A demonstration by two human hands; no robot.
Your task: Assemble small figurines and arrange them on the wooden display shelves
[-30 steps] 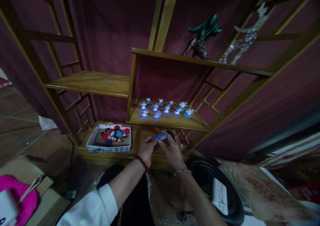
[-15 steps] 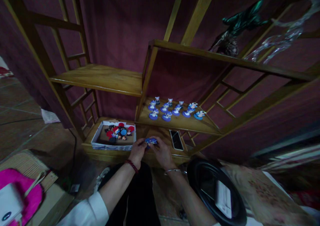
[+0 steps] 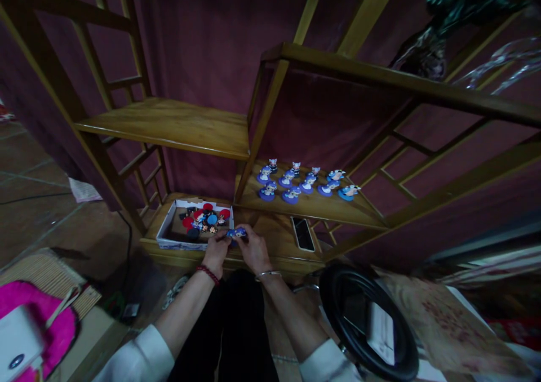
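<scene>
Both my hands hold one small blue-purple figurine between them, just right of the box. The fingers of my left hand pinch its left side, and those of my right hand its right side. A shallow cardboard box stands at the left with several jumbled figurines and red, blue and black round bases in it. On the shelf beyond my right hand, several figurines on purple or blue bases stand in rows, smaller dark-and-white ones at the back.
A phone lies on the low board right of my hands. Wooden uprights and an upper left shelf frame the space. A round black stool holding a white object is at lower right. A pink pad lies at lower left.
Both hands have moved left with the figurine, closer to the box. The head view has shifted slightly. The figurines on the shelf stand as before.
</scene>
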